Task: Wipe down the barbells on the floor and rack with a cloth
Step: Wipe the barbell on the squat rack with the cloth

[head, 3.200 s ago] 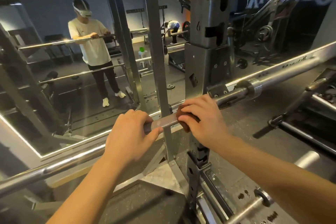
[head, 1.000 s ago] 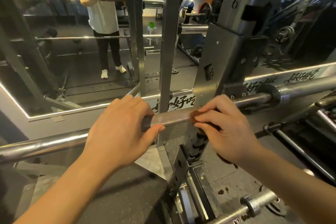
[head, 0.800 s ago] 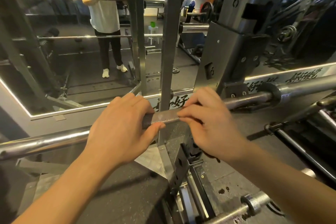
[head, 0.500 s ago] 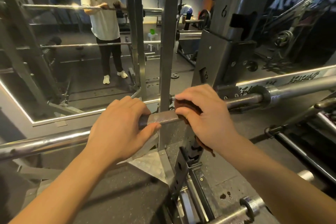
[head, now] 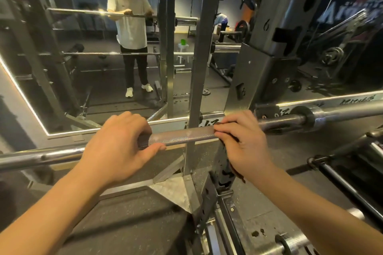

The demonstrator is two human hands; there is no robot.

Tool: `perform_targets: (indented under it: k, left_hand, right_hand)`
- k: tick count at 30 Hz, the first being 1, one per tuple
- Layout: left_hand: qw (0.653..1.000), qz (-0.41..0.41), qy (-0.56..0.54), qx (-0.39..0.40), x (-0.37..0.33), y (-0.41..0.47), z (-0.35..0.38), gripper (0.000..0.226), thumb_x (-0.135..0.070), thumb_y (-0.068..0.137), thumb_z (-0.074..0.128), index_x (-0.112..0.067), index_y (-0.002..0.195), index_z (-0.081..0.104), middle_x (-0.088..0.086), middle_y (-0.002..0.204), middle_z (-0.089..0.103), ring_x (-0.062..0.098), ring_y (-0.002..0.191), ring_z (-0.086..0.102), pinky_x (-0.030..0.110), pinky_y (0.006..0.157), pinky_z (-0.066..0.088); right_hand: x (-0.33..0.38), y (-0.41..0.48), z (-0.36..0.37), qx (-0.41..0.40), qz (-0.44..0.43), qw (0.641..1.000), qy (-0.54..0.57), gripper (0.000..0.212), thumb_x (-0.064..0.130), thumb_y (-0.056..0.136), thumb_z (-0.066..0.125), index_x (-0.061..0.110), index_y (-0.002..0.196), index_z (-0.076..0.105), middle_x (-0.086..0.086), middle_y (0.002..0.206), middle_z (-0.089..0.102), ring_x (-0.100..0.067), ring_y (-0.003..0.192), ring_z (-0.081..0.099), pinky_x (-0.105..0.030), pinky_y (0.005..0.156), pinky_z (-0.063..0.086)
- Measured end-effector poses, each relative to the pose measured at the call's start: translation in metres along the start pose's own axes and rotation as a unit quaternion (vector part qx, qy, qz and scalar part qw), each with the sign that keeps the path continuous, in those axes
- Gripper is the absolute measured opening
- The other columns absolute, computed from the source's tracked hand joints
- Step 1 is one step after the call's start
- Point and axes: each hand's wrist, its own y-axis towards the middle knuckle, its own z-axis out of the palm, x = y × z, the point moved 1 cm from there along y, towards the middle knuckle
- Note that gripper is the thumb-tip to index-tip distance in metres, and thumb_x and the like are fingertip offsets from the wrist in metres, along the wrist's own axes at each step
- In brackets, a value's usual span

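My left hand [head: 116, 147] curls round the long silver knurled steel barbell [head: 182, 135], seated on the grey steel rack [head: 263, 72], steadying it while my right hand [head: 244, 143] clamps the dark brown cloth [head: 238, 173] around it to wipe.

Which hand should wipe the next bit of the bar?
Probably the right hand: it holds the brown cloth against the barbell. The left hand grips the barbell bare, with no cloth.

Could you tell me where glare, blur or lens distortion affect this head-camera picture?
Head view: dim overall; glare streaks the barbell left of the left hand and the bar reflected in the mirror; wide-angle distortion tilts the rack upright; the knurling beside the right hand, which grips the cloth, is sharp.
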Motion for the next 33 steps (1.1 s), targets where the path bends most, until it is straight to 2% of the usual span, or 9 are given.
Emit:
perform_targets:
  k: [4, 10, 16, 19, 23, 28, 31, 33]
  left_hand:
    - [1.0, 0.002, -0.003, 0.001, -0.005, 0.001, 0.0, 0.047, -0.076, 0.079, 0.046, -0.032, 0.084, 0.061, -0.025, 0.078, 0.045, 0.0, 0.076, 0.045, 0.029, 0.066, 0.045]
    - [1.0, 0.005, -0.001, 0.0, -0.002, -0.002, 0.002, 0.033, -0.066, 0.082, 0.061, -0.033, 0.087, 0.059, -0.023, 0.079, 0.045, 0.005, 0.076, 0.045, 0.032, 0.07, 0.048]
    - [1.0, 0.009, 0.023, 0.005, -0.002, -0.003, 0.004, 0.037, -0.069, 0.082, 0.055, -0.033, 0.09, 0.059, -0.019, 0.08, 0.045, 0.008, 0.077, 0.044, 0.031, 0.07, 0.045]
    - [1.0, 0.015, 0.022, -0.002, 0.002, -0.003, 0.004, 0.038, -0.071, 0.083, 0.053, -0.033, 0.089, 0.06, -0.019, 0.079, 0.044, 0.007, 0.075, 0.043, 0.027, 0.067, 0.041]
    - [0.998, 0.035, 0.049, -0.032, 0.001, -0.003, 0.007, 0.037, -0.065, 0.085, 0.056, -0.028, 0.088, 0.061, -0.014, 0.081, 0.05, 0.011, 0.074, 0.042, 0.03, 0.068, 0.037]
    - [0.997, 0.042, 0.048, -0.035, 0.001, -0.004, 0.005, 0.038, -0.066, 0.085, 0.056, -0.028, 0.087, 0.061, -0.013, 0.08, 0.05, 0.011, 0.073, 0.043, 0.03, 0.067, 0.038]
    - [0.997, 0.044, 0.045, -0.035, 0.003, -0.004, 0.005, 0.039, -0.067, 0.085, 0.056, -0.029, 0.088, 0.063, -0.014, 0.08, 0.053, 0.011, 0.073, 0.045, 0.029, 0.066, 0.04]
    - [0.997, 0.044, 0.046, -0.04, 0.004, -0.005, 0.006, 0.039, -0.067, 0.085, 0.055, -0.029, 0.088, 0.062, -0.013, 0.079, 0.052, 0.011, 0.073, 0.044, 0.029, 0.066, 0.038]
  right_hand:
    - [0.022, 0.011, 0.015, 0.057, -0.032, 0.998, 0.011, 0.014, 0.006, 0.09, 0.075, 0.012, 0.102, 0.079, 0.002, 0.101, 0.067, -0.014, 0.103, 0.055, -0.034, 0.09, 0.048]
    - [0.011, 0.001, -0.006, 0.068, -0.033, 0.997, -0.004, 0.015, 0.012, 0.09, 0.073, 0.012, 0.104, 0.079, 0.002, 0.101, 0.068, -0.016, 0.101, 0.057, -0.04, 0.088, 0.05]
    - [0.052, 0.041, 0.029, 0.166, -0.033, 0.985, 0.008, 0.012, 0.009, 0.095, 0.068, 0.015, 0.093, 0.078, 0.005, 0.092, 0.063, -0.014, 0.094, 0.051, -0.032, 0.083, 0.045]
    - [0.041, 0.037, 0.011, 0.205, -0.02, 0.979, 0.003, 0.013, 0.013, 0.096, 0.067, 0.018, 0.1, 0.078, 0.009, 0.095, 0.063, -0.009, 0.098, 0.053, -0.028, 0.086, 0.046]
    - [0.038, 0.034, 0.0, 0.186, -0.004, 0.982, -0.017, 0.013, 0.012, 0.092, 0.073, 0.02, 0.099, 0.08, 0.012, 0.096, 0.064, -0.008, 0.099, 0.055, -0.029, 0.085, 0.05]
    - [0.058, 0.063, 0.032, 0.227, 0.008, 0.974, -0.013, 0.012, 0.015, 0.095, 0.069, 0.019, 0.094, 0.08, 0.01, 0.09, 0.064, -0.005, 0.094, 0.052, -0.015, 0.086, 0.039]
    - [0.048, 0.054, 0.009, 0.249, 0.028, 0.968, -0.018, 0.013, 0.02, 0.095, 0.068, 0.024, 0.096, 0.08, 0.013, 0.092, 0.064, -0.005, 0.097, 0.055, -0.021, 0.088, 0.045]
    - [0.045, 0.043, -0.004, 0.236, 0.03, 0.971, -0.029, 0.014, 0.022, 0.093, 0.068, 0.026, 0.1, 0.079, 0.016, 0.095, 0.063, -0.004, 0.1, 0.055, -0.021, 0.088, 0.047]
